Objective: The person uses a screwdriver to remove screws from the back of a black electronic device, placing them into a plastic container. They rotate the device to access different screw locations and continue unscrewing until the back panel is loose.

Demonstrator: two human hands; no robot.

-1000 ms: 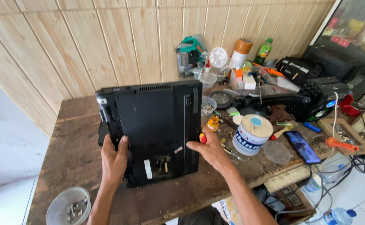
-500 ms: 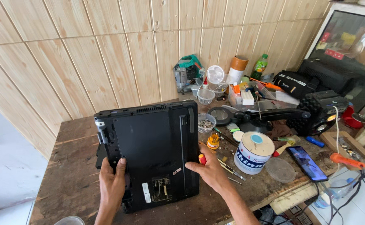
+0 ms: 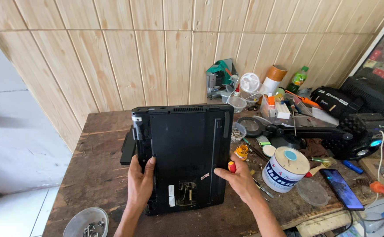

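Since the earlier frames the hands have barely shifted on the laptop; only the view has tipped upward, so more wall shows and the clear bowl has slid toward the lower left corner.

Nearest, low in the frame, the clear bowl [image 3: 86, 221] with small screws sits on the wooden table [image 3: 100, 171]. Just above it the left hand [image 3: 140, 184] presses flat, fingers together, on the left margin of the black laptop [image 3: 183, 153], thumb hooked at the hinge-side edge. The right hand [image 3: 239, 179] lies with fingers spread against the laptop's right edge, while tucking a red-handled screwdriver [image 3: 231, 166] against the palm.

The laptop lies bottom-up in the centre of the frame, its long axis running away from the person toward the wall, squarely between both hands; each is equally near, one per long side.

Farther right stand a white round tin [image 3: 285, 169] and a dark phone [image 3: 342, 188]; beyond, in the upper right, bottles and tools crowd against the wooden wall [image 3: 157, 48].
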